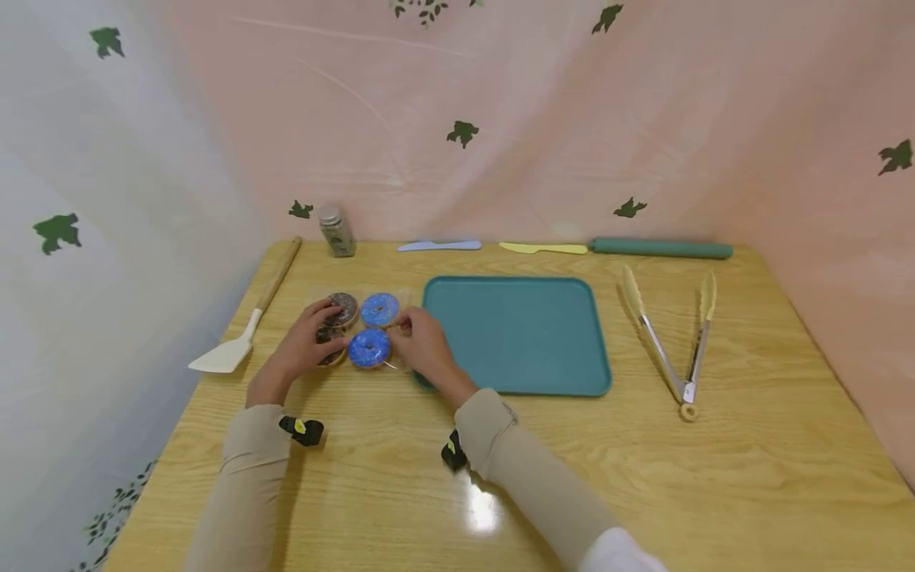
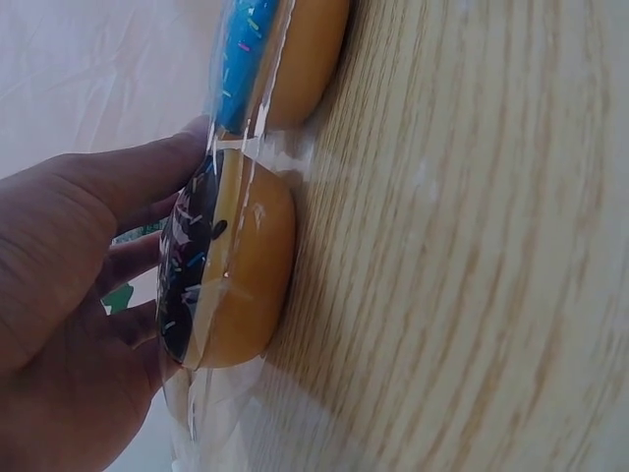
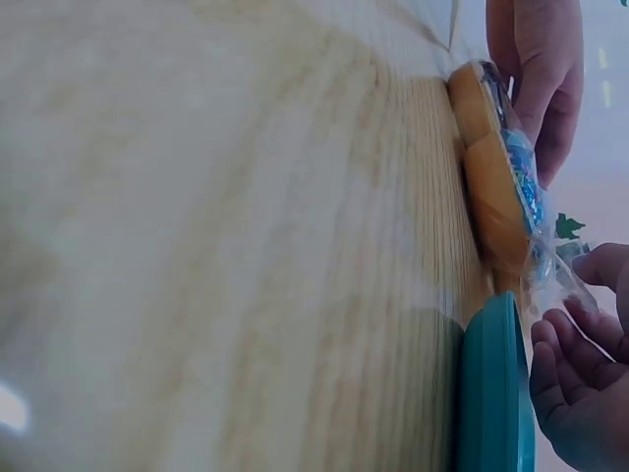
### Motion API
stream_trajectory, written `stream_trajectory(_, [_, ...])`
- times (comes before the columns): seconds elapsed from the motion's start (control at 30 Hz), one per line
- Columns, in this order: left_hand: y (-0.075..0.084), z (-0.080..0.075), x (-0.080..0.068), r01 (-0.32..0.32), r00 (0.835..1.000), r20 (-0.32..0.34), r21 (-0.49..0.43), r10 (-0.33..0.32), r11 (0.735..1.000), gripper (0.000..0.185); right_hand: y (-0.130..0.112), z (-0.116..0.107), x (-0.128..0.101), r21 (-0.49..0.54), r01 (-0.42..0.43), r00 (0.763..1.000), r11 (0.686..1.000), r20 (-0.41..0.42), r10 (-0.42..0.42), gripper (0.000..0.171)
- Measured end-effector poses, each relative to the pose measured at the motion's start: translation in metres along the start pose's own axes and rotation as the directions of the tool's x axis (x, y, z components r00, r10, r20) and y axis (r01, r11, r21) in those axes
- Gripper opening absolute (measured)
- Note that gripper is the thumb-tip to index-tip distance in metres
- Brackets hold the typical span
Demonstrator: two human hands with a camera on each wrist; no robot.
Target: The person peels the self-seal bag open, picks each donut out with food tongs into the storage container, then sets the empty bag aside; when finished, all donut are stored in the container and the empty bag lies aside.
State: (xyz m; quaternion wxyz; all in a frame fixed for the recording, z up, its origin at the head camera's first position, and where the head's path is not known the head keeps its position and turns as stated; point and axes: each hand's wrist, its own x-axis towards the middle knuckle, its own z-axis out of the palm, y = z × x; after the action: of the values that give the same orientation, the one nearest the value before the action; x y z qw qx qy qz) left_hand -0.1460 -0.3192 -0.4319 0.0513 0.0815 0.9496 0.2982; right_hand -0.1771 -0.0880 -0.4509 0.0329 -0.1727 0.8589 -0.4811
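Two chocolate-topped toy donuts [image 1: 345,307] and two blue-iced toy donuts [image 1: 369,349] with sprinkles lie on the wooden table inside a clear plastic bag [image 3: 567,282]. My left hand [image 1: 302,348] rests its fingers and thumb on the chocolate donuts, partly covering them. In the left wrist view, the thumb lies over the wrapped icing near the join with a blue donut. At the other side, my right hand [image 1: 427,347] pinches the bag's loose edge between thumb and fingers, beside the blue donuts.
Beside the right hand lies a teal tray [image 1: 515,334]. Tongs [image 1: 682,357] stand spread on the right; a spatula [image 1: 243,338] lies on the left. Along the back are a spice jar [image 1: 337,231], a blue knife [image 1: 439,246], a yellow knife [image 1: 543,249] and a green rod [image 1: 661,249].
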Motion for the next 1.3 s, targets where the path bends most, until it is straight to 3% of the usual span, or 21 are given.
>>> stream_trajectory(0.27, [-0.002, 0.002, 0.002, 0.004, 1.0, -0.004, -0.002, -0.004, 1.0, 0.064, 0.004, 0.0, 0.006, -0.072, 0.013, 1.0, 0.997, -0.015, -0.014, 0.009])
stream_trajectory(0.57, [-0.006, -0.001, 0.003, 0.034, 0.999, 0.014, 0.007, -0.034, 0.999, 0.067, 0.013, -0.014, 0.002, -0.03, -0.046, 0.992, 0.998, -0.119, 0.042, 0.007])
stream_trajectory(0.93, [-0.007, -0.001, 0.001, 0.027, 1.0, 0.007, 0.007, -0.027, 1.0, 0.064, 0.009, -0.015, 0.008, 0.05, -0.029, 0.999, 0.998, -0.041, 0.031, 0.017])
stream_trajectory(1.3, [-0.003, 0.001, 0.001, 0.028, 1.0, 0.013, -0.009, -0.028, 1.0, 0.064, 0.001, -0.009, 0.034, -0.102, -0.068, 0.997, 0.992, -0.041, 0.064, 0.017])
